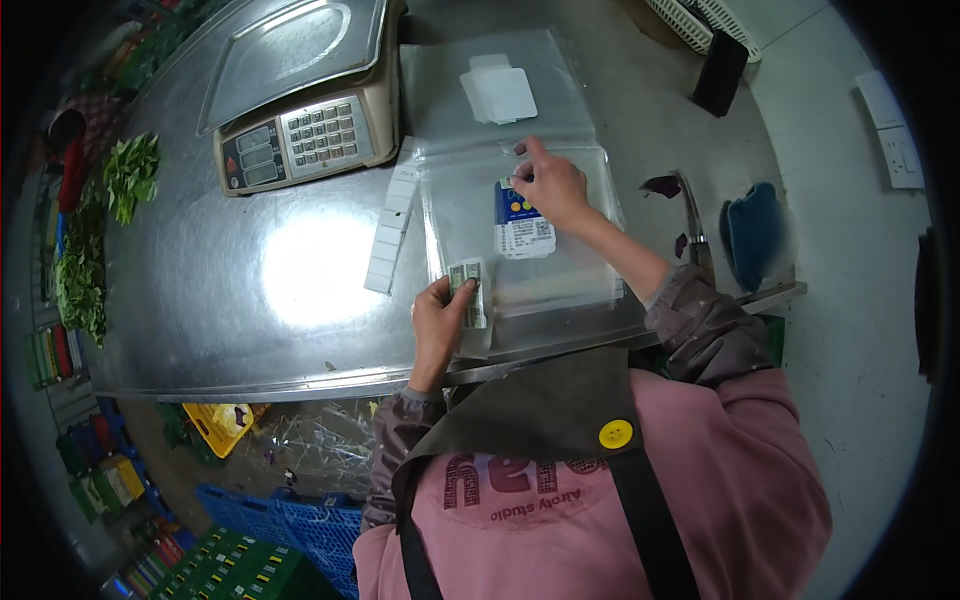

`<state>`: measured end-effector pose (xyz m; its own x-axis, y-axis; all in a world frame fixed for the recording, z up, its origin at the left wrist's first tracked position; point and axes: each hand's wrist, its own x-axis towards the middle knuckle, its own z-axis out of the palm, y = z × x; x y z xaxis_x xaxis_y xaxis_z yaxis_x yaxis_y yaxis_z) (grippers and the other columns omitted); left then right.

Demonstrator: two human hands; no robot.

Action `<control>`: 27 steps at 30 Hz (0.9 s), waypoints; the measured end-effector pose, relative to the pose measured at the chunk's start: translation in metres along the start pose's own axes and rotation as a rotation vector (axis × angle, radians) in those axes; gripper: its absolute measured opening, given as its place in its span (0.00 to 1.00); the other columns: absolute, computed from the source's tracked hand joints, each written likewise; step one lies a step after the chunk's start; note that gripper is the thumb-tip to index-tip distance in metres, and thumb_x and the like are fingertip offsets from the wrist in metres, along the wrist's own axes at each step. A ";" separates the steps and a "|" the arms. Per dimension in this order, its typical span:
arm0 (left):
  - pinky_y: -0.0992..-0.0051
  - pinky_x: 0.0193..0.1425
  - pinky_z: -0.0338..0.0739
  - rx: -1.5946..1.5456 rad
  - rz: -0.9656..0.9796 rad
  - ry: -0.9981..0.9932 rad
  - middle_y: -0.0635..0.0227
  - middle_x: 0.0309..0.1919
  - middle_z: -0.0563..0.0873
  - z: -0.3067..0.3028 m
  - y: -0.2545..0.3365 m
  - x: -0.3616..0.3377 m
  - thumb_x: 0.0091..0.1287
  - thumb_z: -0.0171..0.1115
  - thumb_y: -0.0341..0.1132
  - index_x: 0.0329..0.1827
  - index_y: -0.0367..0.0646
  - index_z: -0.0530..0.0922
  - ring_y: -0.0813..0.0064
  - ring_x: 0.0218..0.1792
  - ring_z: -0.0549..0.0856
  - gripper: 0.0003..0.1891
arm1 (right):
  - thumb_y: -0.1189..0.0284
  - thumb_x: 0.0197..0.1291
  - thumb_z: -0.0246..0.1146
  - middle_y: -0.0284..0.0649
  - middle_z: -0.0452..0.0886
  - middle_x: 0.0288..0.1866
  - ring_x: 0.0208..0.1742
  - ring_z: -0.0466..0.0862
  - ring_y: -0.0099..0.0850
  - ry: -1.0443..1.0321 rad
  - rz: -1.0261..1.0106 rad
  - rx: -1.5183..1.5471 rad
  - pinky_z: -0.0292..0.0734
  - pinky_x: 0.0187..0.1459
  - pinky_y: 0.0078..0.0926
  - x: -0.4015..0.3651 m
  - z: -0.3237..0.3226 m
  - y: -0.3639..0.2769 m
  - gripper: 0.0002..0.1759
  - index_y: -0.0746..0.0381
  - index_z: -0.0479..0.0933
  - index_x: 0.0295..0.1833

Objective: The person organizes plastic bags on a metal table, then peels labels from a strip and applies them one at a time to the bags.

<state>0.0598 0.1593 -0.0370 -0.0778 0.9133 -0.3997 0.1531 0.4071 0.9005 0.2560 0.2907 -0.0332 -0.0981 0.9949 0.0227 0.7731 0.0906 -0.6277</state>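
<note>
In my left hand (440, 322) is a backing sheet with small green stickers (472, 292), pinched under my thumb at the table's near edge. My right hand (556, 186) is over a stack of blue-and-white printed labels (527, 238). Its fingers are curled, and a small greenish sticker (506, 183) shows at the fingertips, by the top of the stack. Beneath the labels lie clear plastic bags (580, 270), spread flat. Farther back, blank white cards (505, 95) rest on more clear plastic.
A weighing scale (330, 135) stands at the back left, with a white strip (393, 230) beside the bags. Leafy greens (130, 178) lie far left. On the right are a black phone (720, 73), a curved knife (692, 210) and a blue cloth (754, 238).
</note>
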 end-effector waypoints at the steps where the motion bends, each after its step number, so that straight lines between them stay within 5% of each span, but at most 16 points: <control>1: 0.81 0.26 0.69 -0.014 0.001 0.006 0.70 0.21 0.83 0.000 -0.003 0.001 0.60 0.62 0.36 0.34 0.33 0.81 0.88 0.22 0.76 0.11 | 0.67 0.49 0.65 0.39 0.81 0.31 0.31 0.82 0.38 0.001 -0.001 0.002 0.73 0.29 0.34 -0.001 0.000 -0.001 0.21 0.58 0.66 0.47; 3: 0.81 0.26 0.69 -0.029 0.003 0.012 0.70 0.21 0.83 0.000 -0.004 0.002 0.60 0.62 0.36 0.34 0.33 0.81 0.88 0.22 0.76 0.11 | 0.66 0.49 0.64 0.37 0.81 0.34 0.33 0.81 0.42 0.076 -0.129 -0.293 0.74 0.33 0.37 -0.003 -0.003 -0.001 0.24 0.56 0.63 0.50; 7: 0.81 0.26 0.69 -0.030 0.020 0.001 0.70 0.21 0.83 0.000 -0.002 0.001 0.60 0.62 0.35 0.34 0.34 0.81 0.88 0.22 0.75 0.11 | 0.66 0.46 0.66 0.37 0.79 0.39 0.37 0.81 0.40 0.028 0.001 -0.308 0.74 0.36 0.37 -0.001 -0.037 0.016 0.27 0.56 0.63 0.51; 10: 0.82 0.25 0.69 -0.011 0.021 0.014 0.71 0.21 0.82 0.000 -0.003 0.001 0.60 0.62 0.36 0.34 0.34 0.81 0.89 0.22 0.75 0.11 | 0.67 0.42 0.67 0.38 0.77 0.44 0.42 0.80 0.38 -0.206 -0.052 -0.040 0.74 0.41 0.37 -0.025 -0.074 0.026 0.34 0.55 0.61 0.57; 12: 0.82 0.25 0.69 -0.010 0.024 0.017 0.71 0.20 0.82 0.001 -0.006 0.002 0.60 0.62 0.36 0.34 0.34 0.81 0.89 0.22 0.75 0.11 | 0.69 0.40 0.68 0.37 0.75 0.46 0.45 0.79 0.36 -0.348 -0.417 -0.186 0.74 0.43 0.34 -0.044 -0.084 0.041 0.41 0.54 0.58 0.63; 13: 0.82 0.26 0.69 -0.016 0.027 0.021 0.71 0.21 0.82 0.001 -0.009 0.003 0.60 0.62 0.36 0.34 0.34 0.81 0.88 0.22 0.74 0.11 | 0.69 0.40 0.68 0.37 0.75 0.46 0.45 0.79 0.36 -0.345 -0.411 -0.187 0.74 0.43 0.34 -0.053 -0.085 0.043 0.41 0.54 0.58 0.63; 16: 0.82 0.27 0.70 -0.093 0.011 0.005 0.70 0.23 0.82 0.001 -0.007 0.003 0.61 0.61 0.35 0.36 0.34 0.80 0.87 0.24 0.76 0.11 | 0.72 0.42 0.66 0.36 0.77 0.41 0.42 0.79 0.37 -0.470 -0.331 -0.234 0.74 0.43 0.31 -0.064 -0.083 0.051 0.41 0.53 0.58 0.65; 20: 0.81 0.32 0.73 -0.445 -0.161 -0.021 0.68 0.26 0.82 -0.015 0.016 -0.013 0.63 0.57 0.32 0.38 0.35 0.79 0.81 0.27 0.79 0.08 | 0.73 0.48 0.63 0.34 0.78 0.30 0.34 0.80 0.28 -0.446 -0.030 0.301 0.73 0.38 0.24 -0.050 -0.076 0.063 0.31 0.57 0.64 0.60; 24: 0.79 0.32 0.74 -0.760 0.023 -0.196 0.66 0.27 0.83 -0.043 0.018 -0.030 0.63 0.57 0.31 0.37 0.36 0.78 0.78 0.28 0.81 0.07 | 0.72 0.55 0.59 0.31 0.78 0.27 0.28 0.77 0.19 -0.379 0.237 0.477 0.70 0.32 0.18 -0.018 -0.098 0.041 0.23 0.60 0.67 0.58; 27: 0.79 0.31 0.74 -0.424 -0.037 -0.180 0.64 0.28 0.83 -0.034 0.031 -0.024 0.62 0.59 0.31 0.37 0.36 0.78 0.79 0.28 0.81 0.07 | 0.69 0.57 0.58 0.34 0.78 0.29 0.27 0.77 0.22 -0.214 0.327 0.708 0.72 0.30 0.20 0.020 -0.102 0.047 0.19 0.65 0.68 0.53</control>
<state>0.0327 0.1498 0.0066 0.1024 0.9005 -0.4227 -0.2660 0.4342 0.8606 0.3539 0.3190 0.0172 -0.1088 0.9297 -0.3518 0.2106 -0.3243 -0.9222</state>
